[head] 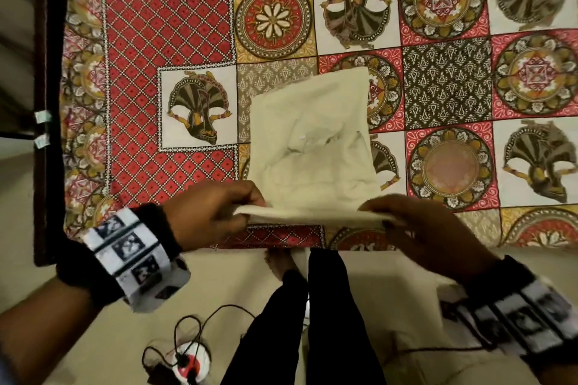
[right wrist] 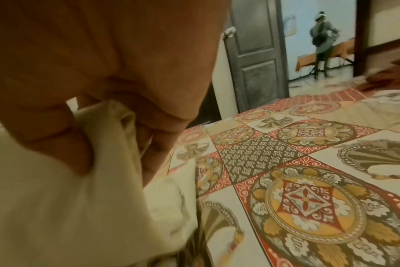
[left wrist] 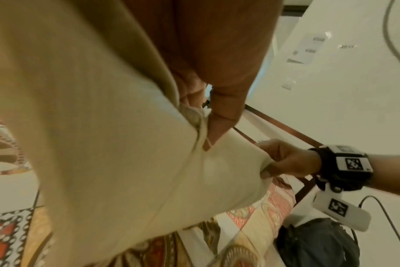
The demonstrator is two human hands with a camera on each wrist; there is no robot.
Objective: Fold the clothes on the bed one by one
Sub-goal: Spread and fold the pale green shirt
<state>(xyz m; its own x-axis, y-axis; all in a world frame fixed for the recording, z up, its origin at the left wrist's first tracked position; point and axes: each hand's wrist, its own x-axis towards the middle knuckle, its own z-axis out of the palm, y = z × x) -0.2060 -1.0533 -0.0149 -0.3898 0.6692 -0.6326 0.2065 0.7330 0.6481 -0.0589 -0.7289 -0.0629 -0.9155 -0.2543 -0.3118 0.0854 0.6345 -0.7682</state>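
A cream garment [head: 312,134] lies on the patterned bedspread [head: 175,40] near the bed's front edge, its far part flat and its near edge lifted. My left hand [head: 215,212] pinches the left end of that raised edge. My right hand [head: 416,225] pinches the right end, so the edge stretches level between them. In the left wrist view the cream garment [left wrist: 117,144] fills the frame, gripped by the left hand's fingers [left wrist: 219,115], with the right hand [left wrist: 286,160] holding the far corner. In the right wrist view the right hand's fingers [right wrist: 62,137] curl round bunched cream garment [right wrist: 69,207].
The bed's dark wooden frame [head: 47,103] runs along the left. A white device with cables [head: 190,359] lies on the floor by my legs [head: 312,322]. Through an open doorway [right wrist: 317,41] another person [right wrist: 322,41] stands in the adjoining room.
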